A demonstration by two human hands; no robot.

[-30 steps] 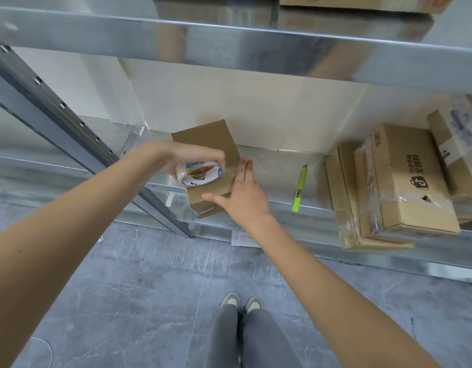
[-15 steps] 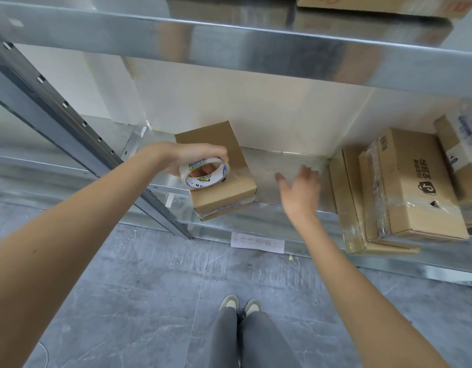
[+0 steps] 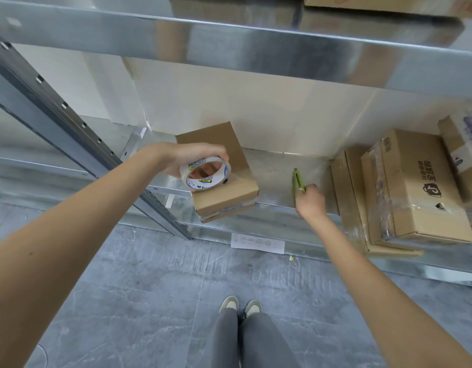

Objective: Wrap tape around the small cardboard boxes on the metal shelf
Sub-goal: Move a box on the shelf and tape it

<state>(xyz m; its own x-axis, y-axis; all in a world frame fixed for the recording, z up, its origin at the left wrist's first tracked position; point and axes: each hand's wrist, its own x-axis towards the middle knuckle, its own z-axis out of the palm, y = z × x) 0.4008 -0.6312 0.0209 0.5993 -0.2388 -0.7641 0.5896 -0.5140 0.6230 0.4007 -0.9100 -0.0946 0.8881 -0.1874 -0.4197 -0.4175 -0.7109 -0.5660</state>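
The small box (image 3: 219, 171) sits at the front edge of the metal shelf (image 3: 272, 168), left of the taped boxes (image 3: 404, 192). The left hand (image 3: 192, 158) grips the tape roll (image 3: 205, 174) above the box. The right hand (image 3: 310, 201) reaches out and closes its fingers round the green cutter (image 3: 298, 181). I think the next job is cutting the tape. Keep the tape pulled tight, and cut close to the box.

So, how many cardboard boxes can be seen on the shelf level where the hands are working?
4: small box under the tape roll, two stacked boxes at right, one at the far right edge; more may be hidden.
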